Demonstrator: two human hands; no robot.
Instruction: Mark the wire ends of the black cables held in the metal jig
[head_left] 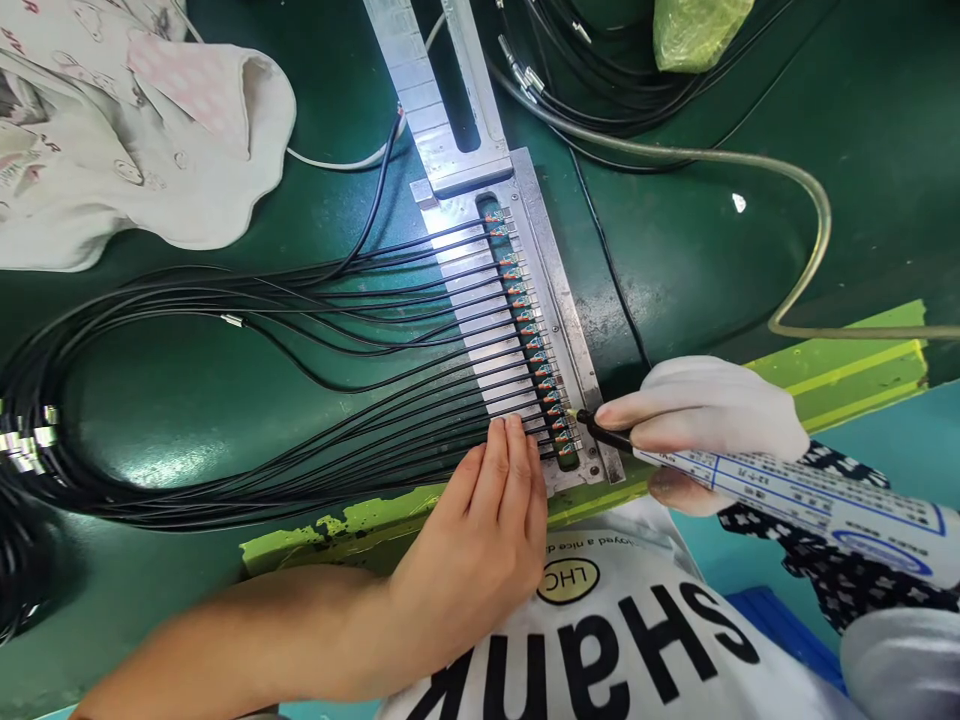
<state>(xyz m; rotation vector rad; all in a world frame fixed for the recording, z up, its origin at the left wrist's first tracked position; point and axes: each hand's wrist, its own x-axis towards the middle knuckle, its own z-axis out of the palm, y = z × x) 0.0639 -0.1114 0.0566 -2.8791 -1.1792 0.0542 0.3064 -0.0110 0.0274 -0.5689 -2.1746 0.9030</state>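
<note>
My bare left hand [480,550] lies with its fingers stretched out, their tips resting on the black cables [420,385] at the near end of a metal jig [577,350]. Its thumb is hidden. In a white glove, my right hand [712,420] grips a white tube [795,500] with blue print. The tube's black nozzle [600,430] points left, its tip at the connector ends near the jig's lower end. Small connectors [534,343] with coloured wires sit in a row along the jig's slot, each at a cable end.
The cables loop left into a bundle [112,490]. A slotted metal bar [427,100] reaches upward from the jig. Patterned cloth [202,140] lies upper left. A clear hose [750,158], coiled cables [600,100] and a yellow-green wrapped bundle [697,30] occupy the upper right.
</note>
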